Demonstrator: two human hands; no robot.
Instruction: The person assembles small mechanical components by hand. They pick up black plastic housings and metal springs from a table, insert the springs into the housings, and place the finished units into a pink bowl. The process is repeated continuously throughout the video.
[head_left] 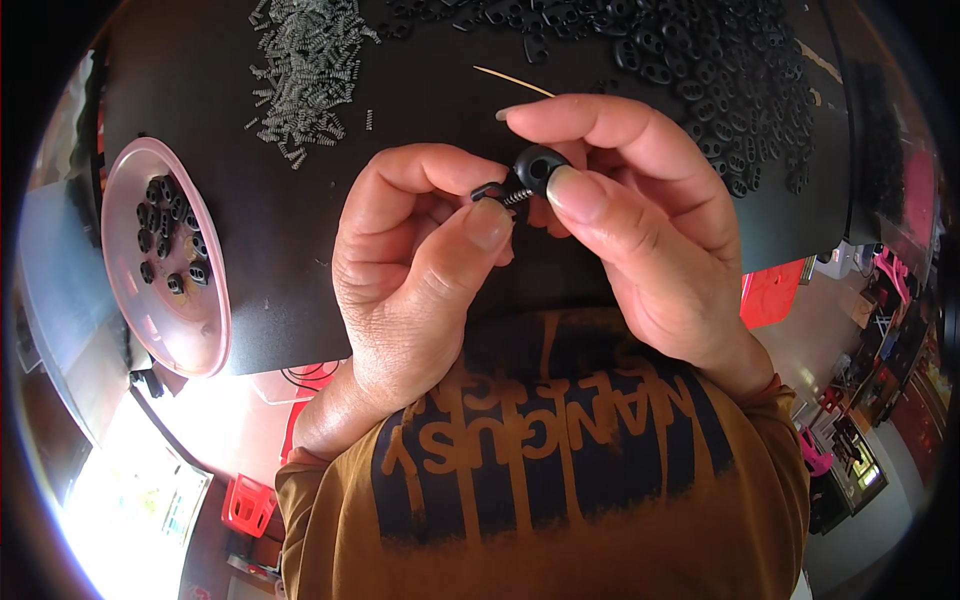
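Note:
Above the table's near edge, my two hands meet over a small cord lock in parts. My left hand (415, 255) pinches its black plunger (488, 190) between thumb and forefinger. A small metal spring (517, 197) sticks out from the plunger toward the right. The rounded black cord lock shell (538, 168), with a hole in it, is at the thumb tip of my right hand (655, 215), whose fingers curl around with the forefinger raised. A thin wooden stick (510, 80) runs up to that forefinger; whether it is held or lies on the table I cannot tell.
A heap of loose springs (312, 70) lies at the far left of the dark table (285, 240). Black cord lock parts (735, 110) are piled at the far right. At left stands a pink-rimmed bowl (190, 345) with several black cord locks (165, 215) inside.

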